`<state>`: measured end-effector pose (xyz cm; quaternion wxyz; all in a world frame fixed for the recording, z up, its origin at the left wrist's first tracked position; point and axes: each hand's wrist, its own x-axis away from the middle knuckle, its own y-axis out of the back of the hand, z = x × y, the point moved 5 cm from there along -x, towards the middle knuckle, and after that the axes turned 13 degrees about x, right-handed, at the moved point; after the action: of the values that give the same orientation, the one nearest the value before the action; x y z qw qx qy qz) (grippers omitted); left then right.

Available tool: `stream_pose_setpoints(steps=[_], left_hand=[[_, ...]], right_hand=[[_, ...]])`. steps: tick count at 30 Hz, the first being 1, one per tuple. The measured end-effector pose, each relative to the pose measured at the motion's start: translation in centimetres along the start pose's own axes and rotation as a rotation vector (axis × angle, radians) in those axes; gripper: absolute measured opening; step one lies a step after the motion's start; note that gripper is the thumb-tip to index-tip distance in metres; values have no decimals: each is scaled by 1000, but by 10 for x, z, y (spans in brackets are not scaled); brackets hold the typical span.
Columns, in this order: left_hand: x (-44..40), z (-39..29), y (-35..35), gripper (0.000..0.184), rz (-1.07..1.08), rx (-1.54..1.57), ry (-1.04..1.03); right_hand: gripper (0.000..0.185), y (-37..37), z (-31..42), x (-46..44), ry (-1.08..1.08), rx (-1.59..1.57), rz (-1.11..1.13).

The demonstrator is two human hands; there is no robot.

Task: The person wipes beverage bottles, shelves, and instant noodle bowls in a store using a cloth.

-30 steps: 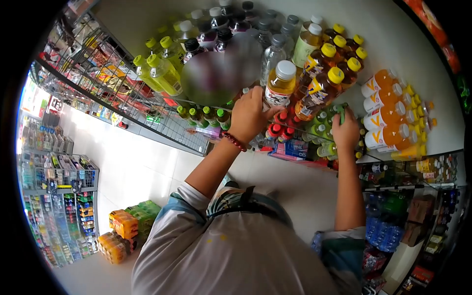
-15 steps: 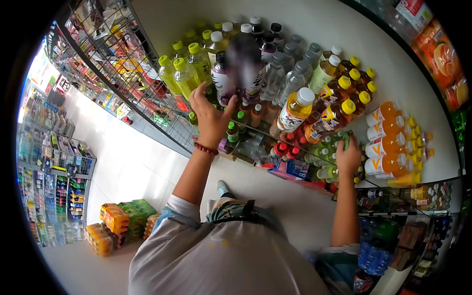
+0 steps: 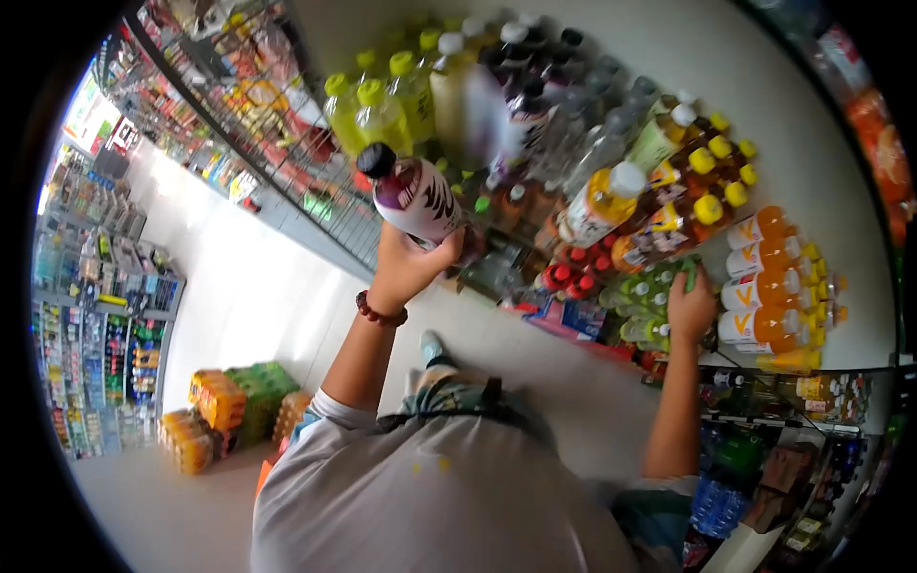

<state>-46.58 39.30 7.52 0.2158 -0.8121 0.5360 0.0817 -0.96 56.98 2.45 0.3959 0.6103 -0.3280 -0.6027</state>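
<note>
Left fingers (image 3: 445, 252) grasping smooth, cylindrical bottle (image 3: 417, 199), right fingers (image 3: 703, 286) clenching perhaps green cloth (image 3: 690, 273)

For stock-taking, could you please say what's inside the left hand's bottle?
In the bottle, purple liquid shows near the cap; the label and left hand hide much else.

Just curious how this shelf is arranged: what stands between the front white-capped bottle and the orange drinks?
Dark bottles with yellow caps stand between the white-capped bottle and the orange drinks, as the head view shows.
</note>
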Motion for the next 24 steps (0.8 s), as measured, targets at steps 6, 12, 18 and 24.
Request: stream_pose_setpoints(steps=[6, 12, 18, 24], left_hand=[[57, -11, -7, 76, 67, 616, 295], [91, -7, -26, 106, -24, 981, 493], [104, 0, -22, 97, -138, 976, 419], [112, 0, -16, 96, -199, 928, 401]], right_hand=[[41, -3, 1, 0, 10, 43, 2], [43, -13, -7, 1, -18, 60, 25], [44, -19, -12, 1, 19, 134, -7], [46, -19, -14, 3, -27, 166, 80]])
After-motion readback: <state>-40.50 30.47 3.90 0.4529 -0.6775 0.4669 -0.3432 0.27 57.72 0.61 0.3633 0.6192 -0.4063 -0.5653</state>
